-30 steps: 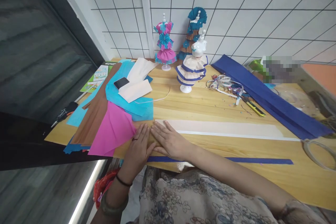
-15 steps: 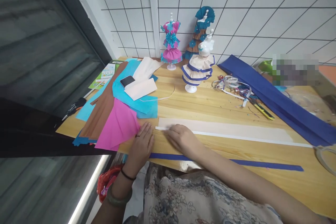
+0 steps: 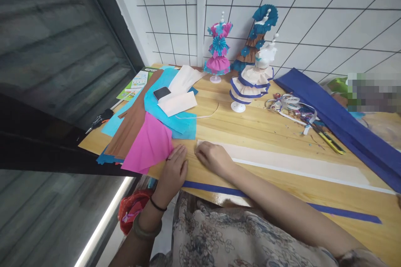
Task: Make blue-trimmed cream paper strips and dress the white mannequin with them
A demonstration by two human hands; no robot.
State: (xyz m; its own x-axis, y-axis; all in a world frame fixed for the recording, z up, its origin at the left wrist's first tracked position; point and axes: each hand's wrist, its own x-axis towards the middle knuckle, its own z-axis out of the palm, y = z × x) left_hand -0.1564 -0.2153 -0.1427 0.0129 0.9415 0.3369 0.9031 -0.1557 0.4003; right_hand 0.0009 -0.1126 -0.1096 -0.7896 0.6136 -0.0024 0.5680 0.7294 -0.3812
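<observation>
My left hand (image 3: 174, 169) lies flat near the table's front edge, fingers stretched out, beside the pink crepe paper (image 3: 149, 144). A long cream paper strip (image 3: 282, 160) lies across the table, with a narrow white tape (image 3: 283, 172) along its near edge. Over the strip's left end rests my right hand (image 3: 216, 159), its fingers curled and pressed together. The fingertips are partly hidden, so what they pinch does not show. Nearer to me, a narrow dark blue strip (image 3: 216, 188) runs along the table's front edge, crossed by my right forearm.
Three small dress forms in paper dresses, one with blue-edged cream ruffles (image 3: 252, 79), stand at the back. Brown paper (image 3: 134, 112), turquoise paper (image 3: 184, 129) and a phone (image 3: 162, 93) lie left. On the right are ribbon scraps (image 3: 288, 102), a yellow cutter (image 3: 332, 142) and folded blue paper (image 3: 338, 121).
My right hand has slid left along the cream strip onto its end, its fingers curling more. My left hand stays flat near the pink paper. The view has shifted left.
</observation>
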